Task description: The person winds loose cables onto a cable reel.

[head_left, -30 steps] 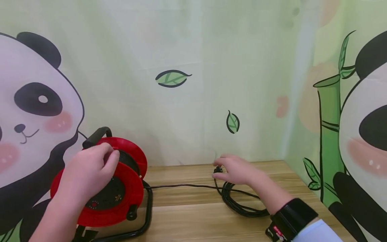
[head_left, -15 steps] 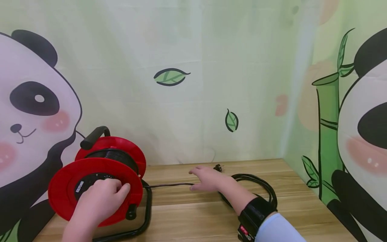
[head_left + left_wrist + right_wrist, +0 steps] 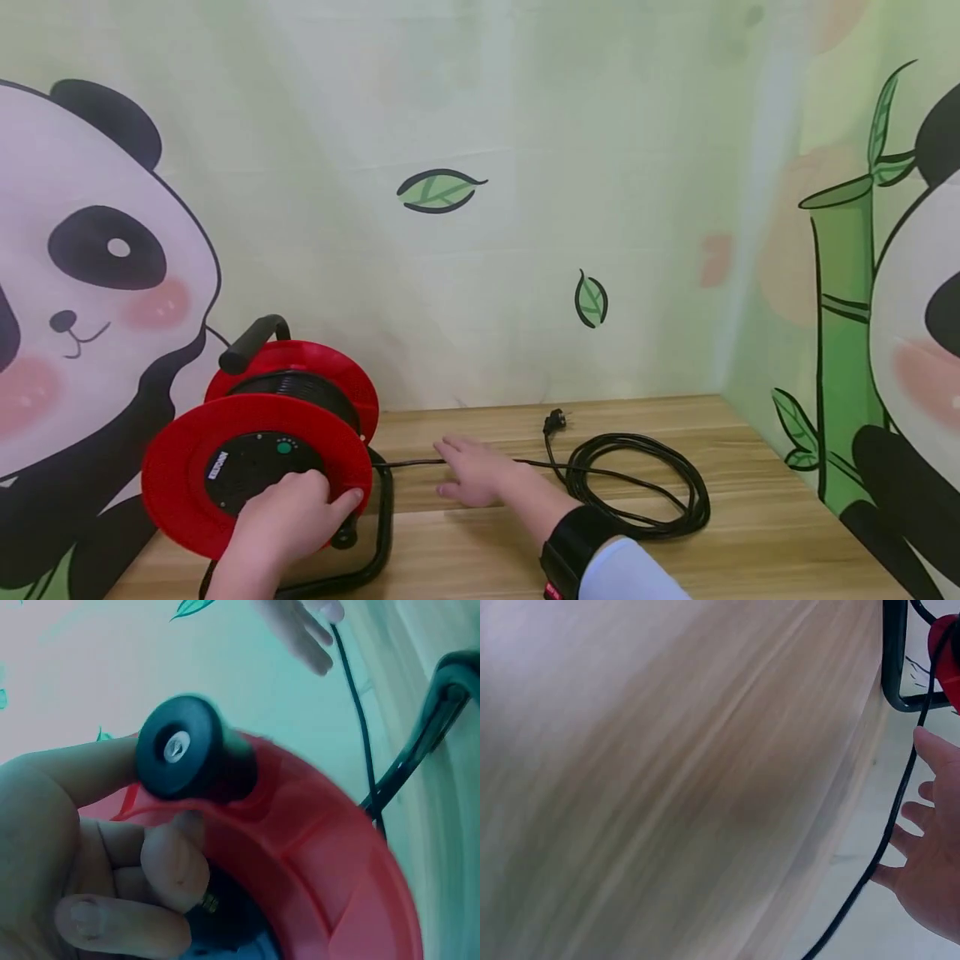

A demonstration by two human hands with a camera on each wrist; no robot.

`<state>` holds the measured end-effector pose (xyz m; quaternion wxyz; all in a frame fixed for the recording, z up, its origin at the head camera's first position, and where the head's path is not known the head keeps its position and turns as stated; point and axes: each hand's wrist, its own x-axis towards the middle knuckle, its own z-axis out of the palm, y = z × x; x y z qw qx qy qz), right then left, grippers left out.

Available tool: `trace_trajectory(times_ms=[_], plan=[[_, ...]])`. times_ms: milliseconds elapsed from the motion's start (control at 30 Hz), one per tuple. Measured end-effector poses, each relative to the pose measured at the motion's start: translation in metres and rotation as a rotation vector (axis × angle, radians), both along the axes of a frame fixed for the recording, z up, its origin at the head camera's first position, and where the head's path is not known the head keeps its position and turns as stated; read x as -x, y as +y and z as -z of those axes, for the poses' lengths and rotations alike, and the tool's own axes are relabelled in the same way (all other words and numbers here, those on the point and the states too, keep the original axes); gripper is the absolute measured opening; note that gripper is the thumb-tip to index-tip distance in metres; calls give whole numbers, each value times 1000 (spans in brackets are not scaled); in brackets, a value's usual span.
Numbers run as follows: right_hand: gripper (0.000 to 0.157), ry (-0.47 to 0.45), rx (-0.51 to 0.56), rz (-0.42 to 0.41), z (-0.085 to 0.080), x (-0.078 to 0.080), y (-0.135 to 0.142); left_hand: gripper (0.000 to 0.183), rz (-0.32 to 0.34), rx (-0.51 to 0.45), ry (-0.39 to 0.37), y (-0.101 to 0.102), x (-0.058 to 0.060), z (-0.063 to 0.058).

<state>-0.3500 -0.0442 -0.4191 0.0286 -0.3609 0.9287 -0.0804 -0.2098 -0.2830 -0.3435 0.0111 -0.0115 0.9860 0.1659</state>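
Observation:
In the head view a red cable reel (image 3: 258, 417) with a black socket hub stands at the left in a black tube frame. My left hand (image 3: 285, 521) is at its lower right rim. The left wrist view shows its curled fingers and thumb around the black crank knob (image 3: 195, 746); the fingertips are partly hidden. A black cable (image 3: 408, 462) runs right from the reel. My right hand (image 3: 480, 473) is over this cable with fingers spread and fairly straight. In the right wrist view the cable passes across its fingers (image 3: 907, 840).
A loose coil of black cable (image 3: 693, 492) lies on the wooden table (image 3: 465, 554) at the right. The plug (image 3: 555, 420) lies behind it near the back edge. A printed curtain (image 3: 495, 275) hangs behind. The reel's carrying handle (image 3: 253, 343) rises at the far left.
My left hand has come down from the reel's upper part, across its hub, to the knob. My right hand has moved left from the plug and along the cable. The coil has spread out.

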Motion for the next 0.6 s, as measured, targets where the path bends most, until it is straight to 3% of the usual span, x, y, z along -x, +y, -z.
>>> trace_trajectory(times_ms=[200,433,600], plan=[[59,-11,-28,27,10,3,-2,39,19,31,-51,8,6,12],[21,54,-13,-17,18,6,-2,36,23,41,-79,10,9,16],[21,-14,26,-86,10,7,7,36,20,36,-87,7,10,18]])
